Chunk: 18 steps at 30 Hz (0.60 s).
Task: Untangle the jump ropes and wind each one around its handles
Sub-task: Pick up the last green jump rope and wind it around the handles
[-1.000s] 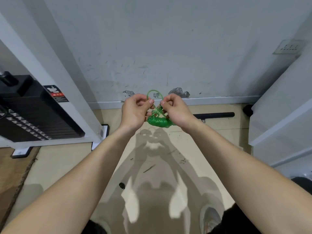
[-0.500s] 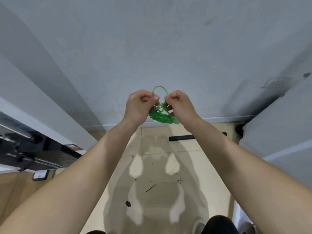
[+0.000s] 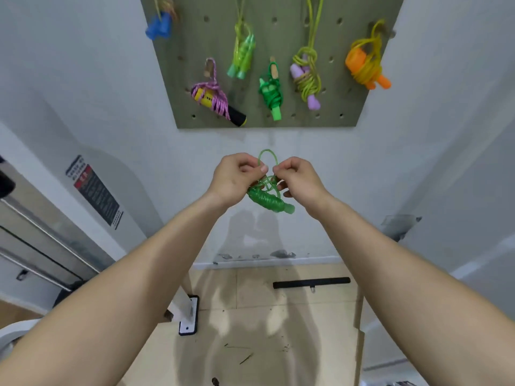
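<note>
Head view: the loop (image 3: 268,156) of the wound green rope (image 3: 267,201) was pinched by the left hand (image 3: 234,178) and right hand (image 3: 299,179). If the pinch were loosened, the coils would probably be unwound.

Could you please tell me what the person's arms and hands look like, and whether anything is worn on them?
Both are bare. The left hand and right hand wear no gloves, and no rings or watch show. The left forearm and right forearm are uncovered to the frame's edge, with no sleeve in view.
</note>
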{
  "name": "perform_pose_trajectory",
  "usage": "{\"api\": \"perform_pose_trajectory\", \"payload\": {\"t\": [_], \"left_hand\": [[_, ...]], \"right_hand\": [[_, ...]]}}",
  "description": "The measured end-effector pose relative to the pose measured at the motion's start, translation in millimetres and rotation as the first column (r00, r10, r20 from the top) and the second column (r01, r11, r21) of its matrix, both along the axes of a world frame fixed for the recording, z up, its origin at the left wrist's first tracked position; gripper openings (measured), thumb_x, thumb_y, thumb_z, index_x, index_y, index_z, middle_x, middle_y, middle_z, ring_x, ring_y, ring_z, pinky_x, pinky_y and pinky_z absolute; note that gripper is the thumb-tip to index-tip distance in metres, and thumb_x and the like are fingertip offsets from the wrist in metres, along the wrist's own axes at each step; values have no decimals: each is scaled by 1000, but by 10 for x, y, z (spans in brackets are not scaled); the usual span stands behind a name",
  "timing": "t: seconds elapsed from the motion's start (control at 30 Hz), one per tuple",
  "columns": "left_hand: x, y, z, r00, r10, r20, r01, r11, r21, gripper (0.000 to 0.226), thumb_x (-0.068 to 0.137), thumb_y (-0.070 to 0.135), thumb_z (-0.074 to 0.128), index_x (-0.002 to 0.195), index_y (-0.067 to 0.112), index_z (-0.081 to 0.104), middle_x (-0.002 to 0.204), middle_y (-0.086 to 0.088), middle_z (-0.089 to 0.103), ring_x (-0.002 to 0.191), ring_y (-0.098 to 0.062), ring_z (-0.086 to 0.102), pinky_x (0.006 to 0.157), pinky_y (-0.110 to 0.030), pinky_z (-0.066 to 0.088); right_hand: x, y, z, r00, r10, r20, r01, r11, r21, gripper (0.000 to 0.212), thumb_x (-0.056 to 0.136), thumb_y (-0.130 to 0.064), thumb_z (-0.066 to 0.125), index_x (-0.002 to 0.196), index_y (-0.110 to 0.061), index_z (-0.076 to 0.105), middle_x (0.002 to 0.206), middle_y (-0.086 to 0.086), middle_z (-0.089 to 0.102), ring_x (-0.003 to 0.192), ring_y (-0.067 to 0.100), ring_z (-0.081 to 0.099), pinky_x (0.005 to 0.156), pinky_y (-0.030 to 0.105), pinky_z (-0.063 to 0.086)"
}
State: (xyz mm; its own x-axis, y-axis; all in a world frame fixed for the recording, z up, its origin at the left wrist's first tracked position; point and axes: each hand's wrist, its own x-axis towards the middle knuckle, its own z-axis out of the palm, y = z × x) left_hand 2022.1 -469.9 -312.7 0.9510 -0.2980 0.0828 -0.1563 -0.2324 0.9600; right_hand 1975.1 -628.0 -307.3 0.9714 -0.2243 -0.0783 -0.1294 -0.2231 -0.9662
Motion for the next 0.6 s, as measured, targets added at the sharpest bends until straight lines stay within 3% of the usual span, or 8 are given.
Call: {"api": "perform_pose_trajectory", "payload": {"t": [0.17,0.4,0.6], "left_hand": [[10,124,690,998,-1,60,1,1000,8,12,91,22,73,86,12,68,51,15,55,54,-3,53,67,-28,49],[204,390,1259,989,-18,148,19,1000,-4,16,91,21,73,92,6,69,49,16,54,52,1,51,63,-24,46],[381,585,1578,985,17,174,2,994,-109,20,86,20,79,96,6,70,58,11,65,59,-2,61,65,-26,50]], "right_hand": [[-15,136,713,999,12,51,-10,999,-30,9,98,-19,59,98,-10,57,86,2,63,69,16,58,64,29,44],[120,406,1328,992,13,128,-1,996,-91,13,99,-18,60,88,-13,54,81,2,60,66,16,56,61,30,42],[251,647,1618,972,-71,222,100,987,-123,12,100,-18,58,99,-6,55,78,6,55,66,14,55,53,20,45]]}}
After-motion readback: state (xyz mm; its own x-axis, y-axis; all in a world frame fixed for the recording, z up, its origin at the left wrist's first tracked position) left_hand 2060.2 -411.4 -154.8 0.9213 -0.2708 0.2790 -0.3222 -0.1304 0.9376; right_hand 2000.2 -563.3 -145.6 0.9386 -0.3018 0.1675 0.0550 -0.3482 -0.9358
